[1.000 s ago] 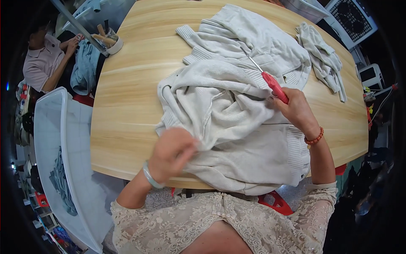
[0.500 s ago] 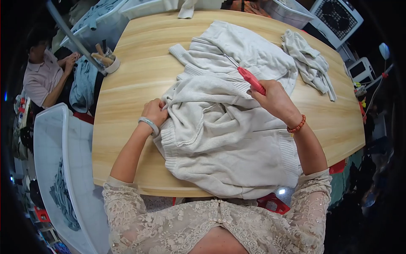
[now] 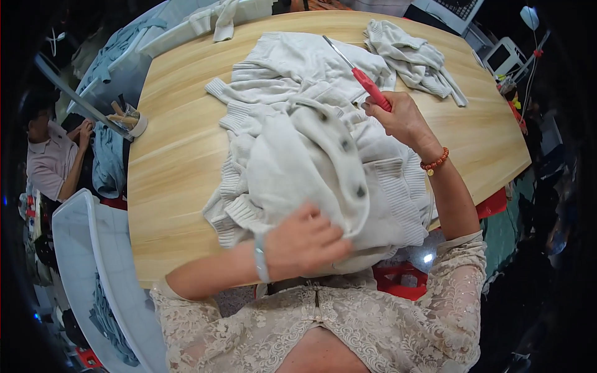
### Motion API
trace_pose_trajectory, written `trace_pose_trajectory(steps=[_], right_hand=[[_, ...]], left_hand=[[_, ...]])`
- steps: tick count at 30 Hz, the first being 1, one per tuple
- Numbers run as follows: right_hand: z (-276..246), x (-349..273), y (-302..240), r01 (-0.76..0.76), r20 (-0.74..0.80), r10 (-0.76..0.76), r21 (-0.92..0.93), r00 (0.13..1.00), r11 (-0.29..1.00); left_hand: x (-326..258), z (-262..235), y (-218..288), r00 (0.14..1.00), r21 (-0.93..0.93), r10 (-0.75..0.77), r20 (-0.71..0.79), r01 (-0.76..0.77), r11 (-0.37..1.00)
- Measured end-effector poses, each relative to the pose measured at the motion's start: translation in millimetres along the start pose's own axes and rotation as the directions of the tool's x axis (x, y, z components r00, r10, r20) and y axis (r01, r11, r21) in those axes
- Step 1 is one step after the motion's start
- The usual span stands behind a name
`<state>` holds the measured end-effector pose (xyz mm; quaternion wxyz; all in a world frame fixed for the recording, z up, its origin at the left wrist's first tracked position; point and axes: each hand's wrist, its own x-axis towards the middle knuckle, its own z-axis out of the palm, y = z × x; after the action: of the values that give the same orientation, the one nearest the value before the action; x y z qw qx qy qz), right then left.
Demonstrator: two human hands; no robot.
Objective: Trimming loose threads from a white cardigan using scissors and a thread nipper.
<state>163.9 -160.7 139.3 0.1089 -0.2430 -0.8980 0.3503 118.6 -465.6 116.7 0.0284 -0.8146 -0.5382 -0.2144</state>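
While left hand (image 3: 305,242) clutches ribbed cream knit cardigan (image 3: 311,155), right hand (image 3: 398,115) grip closed around red-handled scissors (image 3: 364,81), pale wood table (image 3: 174,161).

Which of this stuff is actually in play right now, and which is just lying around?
In play: cardigan, left hand gripping its hem, scissors in right hand.
Lying about: second knit at the far edge, cloth over the bin, tape roll.

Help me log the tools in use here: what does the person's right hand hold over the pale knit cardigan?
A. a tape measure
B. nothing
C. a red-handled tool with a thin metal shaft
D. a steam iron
C: the right hand grips a red-handled tool whose thin metal shaft points away over the cardigan.
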Motion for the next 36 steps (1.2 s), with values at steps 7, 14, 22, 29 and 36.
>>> trace_pose_trajectory(steps=[7, 14, 22, 29, 36], right_hand=[[16, -10, 19, 0.097, 0.018, -0.096, -0.107, 0.995, 0.99], [49, 63, 37, -0.147, -0.044, 0.141, -0.198, 0.989, 0.969], [84, 88, 14, -0.133, 0.14, 0.174, -0.261, 0.975, 0.956], [97, 71, 37, -0.106, 0.101, 0.129, -0.205, 0.986, 0.973], [-102, -17, 82, 0.031, -0.28, -0.01, 0.073, 0.96, 0.997]], left_hand=[[-58, 48, 9, 0.93, 0.002, -0.358, 0.077, 0.359, 0.933], [-73, 21, 28, 0.906, 0.032, -0.423, 0.012, 0.422, 0.906], [-107, 6, 27, 0.76, 0.07, -0.596, -0.26, 0.63, 0.773], [-116, 1, 39, 0.615, 0.065, -0.653, -0.443, 0.748, 0.66], [-114, 22, 16, 0.769, 0.251, -0.428, -0.475, 0.585, 0.771]])
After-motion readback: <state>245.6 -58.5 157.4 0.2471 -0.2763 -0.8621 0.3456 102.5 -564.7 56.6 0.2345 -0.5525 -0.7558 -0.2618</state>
